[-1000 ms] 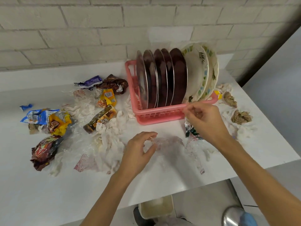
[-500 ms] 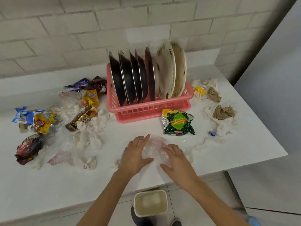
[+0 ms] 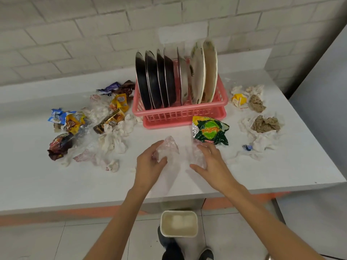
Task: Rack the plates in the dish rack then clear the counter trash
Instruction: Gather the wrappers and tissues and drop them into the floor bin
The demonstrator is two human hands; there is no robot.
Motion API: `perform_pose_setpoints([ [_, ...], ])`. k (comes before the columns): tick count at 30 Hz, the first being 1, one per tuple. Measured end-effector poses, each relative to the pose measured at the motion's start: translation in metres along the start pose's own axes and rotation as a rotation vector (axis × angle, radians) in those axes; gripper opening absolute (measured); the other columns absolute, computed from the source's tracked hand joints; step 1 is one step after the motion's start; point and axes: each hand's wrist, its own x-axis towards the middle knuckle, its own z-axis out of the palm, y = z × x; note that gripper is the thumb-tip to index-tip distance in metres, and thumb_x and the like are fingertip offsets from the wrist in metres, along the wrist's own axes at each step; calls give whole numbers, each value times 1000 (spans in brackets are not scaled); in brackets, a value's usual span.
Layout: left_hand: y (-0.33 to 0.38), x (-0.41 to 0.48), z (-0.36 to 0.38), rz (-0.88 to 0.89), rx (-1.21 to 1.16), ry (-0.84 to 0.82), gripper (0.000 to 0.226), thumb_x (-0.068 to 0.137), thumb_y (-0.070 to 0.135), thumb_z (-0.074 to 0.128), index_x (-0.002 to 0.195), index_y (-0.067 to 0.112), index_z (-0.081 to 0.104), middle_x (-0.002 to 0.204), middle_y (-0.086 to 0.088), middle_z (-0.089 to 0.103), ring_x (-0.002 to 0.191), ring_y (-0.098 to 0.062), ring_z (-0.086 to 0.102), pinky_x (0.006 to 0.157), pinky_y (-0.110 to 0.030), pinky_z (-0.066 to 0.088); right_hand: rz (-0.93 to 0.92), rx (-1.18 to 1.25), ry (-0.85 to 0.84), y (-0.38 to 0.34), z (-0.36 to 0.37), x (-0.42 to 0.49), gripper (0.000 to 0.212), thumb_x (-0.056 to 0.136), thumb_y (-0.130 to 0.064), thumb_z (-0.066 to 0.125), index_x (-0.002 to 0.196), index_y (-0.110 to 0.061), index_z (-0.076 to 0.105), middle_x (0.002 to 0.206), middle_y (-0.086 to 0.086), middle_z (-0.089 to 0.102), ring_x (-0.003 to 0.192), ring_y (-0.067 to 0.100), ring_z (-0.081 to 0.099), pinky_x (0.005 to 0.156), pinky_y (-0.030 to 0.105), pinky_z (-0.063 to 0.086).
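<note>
A pink dish rack [image 3: 180, 114] stands on the white counter [image 3: 56, 184] with several steel plates [image 3: 154, 81] and two cream patterned plates [image 3: 203, 72] upright in it. In front of it lies a crumpled clear plastic sheet [image 3: 178, 152]. My left hand [image 3: 150, 164] grips its left part, lifted a little off the counter. My right hand [image 3: 212, 162] rests on its right part with fingers spread. A green snack wrapper [image 3: 210, 131] lies just beyond my right hand.
Wrappers [image 3: 73, 122] and white tissue scraps [image 3: 112, 141] litter the counter left of the rack. Brown crumpled paper [image 3: 264, 124] and a yellow scrap [image 3: 238, 100] lie at right. A cream bin [image 3: 179, 224] stands on the floor below the counter edge. A brick wall is behind.
My right hand left the rack's rim and came down onto the clear plastic. My left hand closed on the plastic and raised its left part. The view pulled back.
</note>
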Motion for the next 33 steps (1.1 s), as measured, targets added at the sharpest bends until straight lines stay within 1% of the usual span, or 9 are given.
perform_pose_setpoints([
  [6, 30, -19, -9, -113, -146, 67, 31, 81, 4, 64, 102, 26, 70, 80, 11, 68, 60, -17, 57, 59, -22, 49, -124, -90, 71, -11, -9, -5, 72, 90, -42, 62, 151, -20, 30, 157, 5, 17, 147, 22, 10, 120, 39, 21],
  [8, 39, -26, -9, -147, -220, 62, 26, 84, 2, 60, 98, 21, 70, 74, 6, 67, 57, -16, 57, 53, -22, 47, -140, -104, 75, -14, -12, -10, 70, 92, -39, 61, 151, -21, 29, 159, 4, 13, 148, 22, 6, 120, 43, 21],
  [11, 52, -32, -7, -240, -409, 73, 23, 87, -2, 51, 93, 13, 67, 76, -4, 64, 61, -15, 60, 48, -30, 47, -215, 50, 115, -28, -20, -20, 64, 93, -43, 57, 149, -22, 33, 159, -4, 13, 147, 7, 7, 118, 33, 23],
  [17, 88, -61, 11, -447, -769, -168, 25, 95, -1, 40, 93, 4, 64, 76, -6, 70, 76, -17, 69, 63, -30, 55, -432, 188, -12, -67, -10, -43, 58, 96, -47, 44, 149, -23, 37, 159, -7, 19, 148, 11, 13, 118, 35, 24],
  [20, 94, -73, 14, -648, -1143, -247, 24, 97, 2, 40, 92, 2, 63, 76, -11, 68, 71, -16, 69, 60, -25, 55, -422, 192, 94, -61, 0, -41, 44, 96, -45, 45, 127, -17, 60, 137, -3, 48, 128, 13, 43, 104, 40, 39],
  [22, 93, -80, 13, -705, -1381, -371, 23, 96, 11, 40, 100, 3, 62, 91, -12, 66, 88, -18, 66, 74, -28, 55, -431, 192, 188, -53, -2, -38, 33, 95, -41, 50, 104, -14, 66, 110, -3, 57, 103, 14, 54, 89, 39, 43],
  [26, 91, -95, 20, -735, -1578, -490, 42, 99, 38, 41, 121, 6, 56, 118, -13, 58, 116, -24, 54, 105, -37, 36, -491, 175, 273, -52, -7, -36, 31, 91, -39, 60, 75, -12, 61, 78, -5, 56, 74, 13, 52, 72, 38, 42],
  [30, 99, -98, 32, -577, -1498, -472, 59, 101, 48, 36, 137, 3, 47, 139, -15, 52, 131, -26, 49, 109, -42, 39, -293, 428, 315, -58, -22, -35, 23, 89, -31, 66, 80, -11, 62, 71, -5, 56, 67, 12, 54, 64, 32, 46],
  [33, 109, -105, 42, -396, -988, -405, 49, 95, 50, 48, 131, 17, 57, 128, -7, 65, 120, -21, 60, 100, -40, 50, -106, 610, 306, -54, -40, -37, 26, 91, -26, 67, 115, -19, 65, 74, 0, 61, 69, 9, 60, 67, 19, 48],
])
